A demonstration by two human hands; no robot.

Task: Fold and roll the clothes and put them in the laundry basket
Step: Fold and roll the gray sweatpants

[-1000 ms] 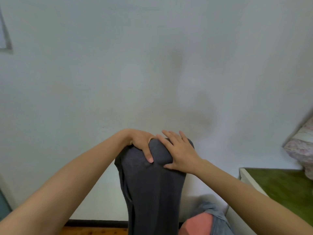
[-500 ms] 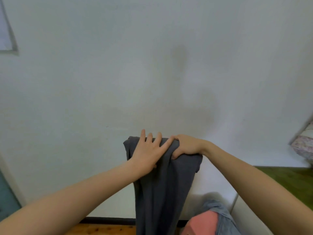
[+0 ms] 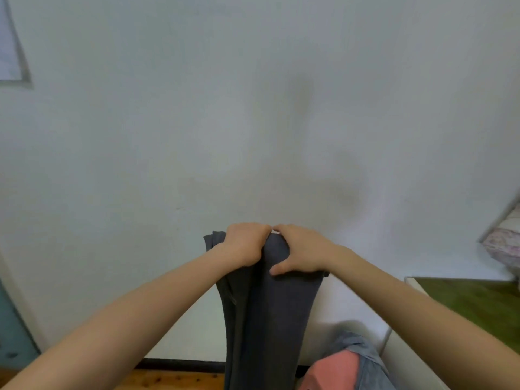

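While both hands close on its top edge, the dark grey garment (image 3: pixel 267 319) hangs straight down from them in the air in front of the pale wall (image 3: pixel 168 136) - its long axis vertical, its lower end lost below the frame; it looks already doubled lengthwise, though the layers are hard to tell apart. The left hand (image 3: pixel 243 244) has its fingers curled over the top of the cloth, with a strip of fabric showing beyond it on the left; the right hand (image 3: pixel 302 253) pinches the same edge, thumb on the near face and fingers over the top, and the two sit just beside each other at the middle. What the next fold turns on, I judge, is that everything hangs below the grip - the free length must be brought up or laid down; the green-covered bed (image 3: pixel 478 302) lies to the right, nearer the right hand, above a pink garment (image 3: pixel 334 370) and a blue-grey one (image 3: pixel 363 350). No laundry basket shows.
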